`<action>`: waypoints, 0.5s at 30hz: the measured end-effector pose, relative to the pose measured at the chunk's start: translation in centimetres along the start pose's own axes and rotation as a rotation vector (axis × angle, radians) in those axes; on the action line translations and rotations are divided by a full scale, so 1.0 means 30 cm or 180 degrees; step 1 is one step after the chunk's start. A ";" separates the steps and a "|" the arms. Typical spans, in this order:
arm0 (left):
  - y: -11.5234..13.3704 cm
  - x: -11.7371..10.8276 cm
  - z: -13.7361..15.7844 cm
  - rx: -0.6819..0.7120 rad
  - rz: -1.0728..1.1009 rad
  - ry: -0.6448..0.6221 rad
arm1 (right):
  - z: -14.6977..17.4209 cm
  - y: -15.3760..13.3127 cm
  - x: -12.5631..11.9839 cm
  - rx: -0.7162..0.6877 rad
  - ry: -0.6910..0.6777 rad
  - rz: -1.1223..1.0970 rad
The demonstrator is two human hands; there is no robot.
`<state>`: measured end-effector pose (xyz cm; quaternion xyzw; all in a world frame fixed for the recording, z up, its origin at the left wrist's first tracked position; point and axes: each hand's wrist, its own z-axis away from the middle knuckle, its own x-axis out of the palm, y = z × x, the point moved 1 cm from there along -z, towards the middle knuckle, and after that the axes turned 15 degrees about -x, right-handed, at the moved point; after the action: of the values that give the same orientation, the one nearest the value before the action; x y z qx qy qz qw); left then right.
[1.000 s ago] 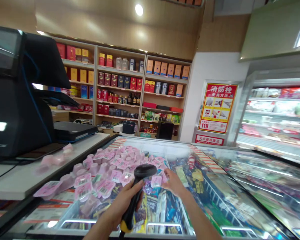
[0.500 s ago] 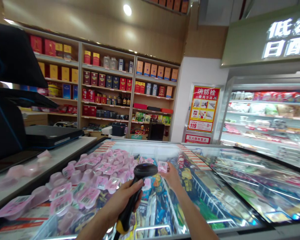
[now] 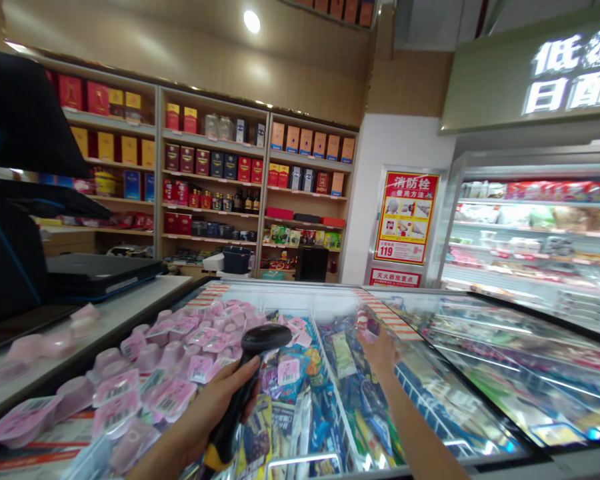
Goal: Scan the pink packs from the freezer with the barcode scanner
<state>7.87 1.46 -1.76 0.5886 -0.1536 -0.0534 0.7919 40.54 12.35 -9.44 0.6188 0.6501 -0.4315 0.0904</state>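
In my left hand (image 3: 230,393) is a black and yellow handheld barcode scanner (image 3: 265,340), its head tilted up and facing right. The fingers wrap round its handle. My right hand (image 3: 381,353) is farther right, over the freezer lid, and its fingers are smeared by motion. Something pinkish shows at its fingertips; whether the hand holds it I cannot tell. Many pink cups with barcode labels (image 3: 167,397) lie in a heap left of the scanner on the glass. One labelled pink cup (image 3: 289,371) sits apart, just right of my left hand.
Beneath the glass are packaged frozen goods (image 3: 310,427) and a white wire divider (image 3: 335,393). At left, a checkout machine (image 3: 15,200) stands on a counter (image 3: 145,300) with more pink cups. Shelves of boxes (image 3: 210,163) line the back; a lit refrigerated display (image 3: 530,240) stands right.
My right hand has moved right, away from the scanner; the pink cup it held no longer shows plainly. My left hand has shifted left and slightly down with the scanner.
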 end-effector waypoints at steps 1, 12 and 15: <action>-0.001 -0.004 0.000 -0.0015 0.0029 0.0044 | 0.008 -0.043 0.003 -0.0281 0.0100 -0.0029; -0.020 -0.032 -0.009 -0.0145 0.0059 0.0164 | 0.096 -0.402 0.161 -0.1837 -0.1062 -0.0457; -0.024 -0.037 -0.007 -0.0172 0.0001 0.0166 | 0.096 -0.354 0.164 -0.1742 -0.0875 -0.0729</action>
<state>6.95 1.71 -2.71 0.5681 -0.1316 -0.0420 0.8113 28.88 15.45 -9.64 0.4304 0.7891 -0.3276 0.2911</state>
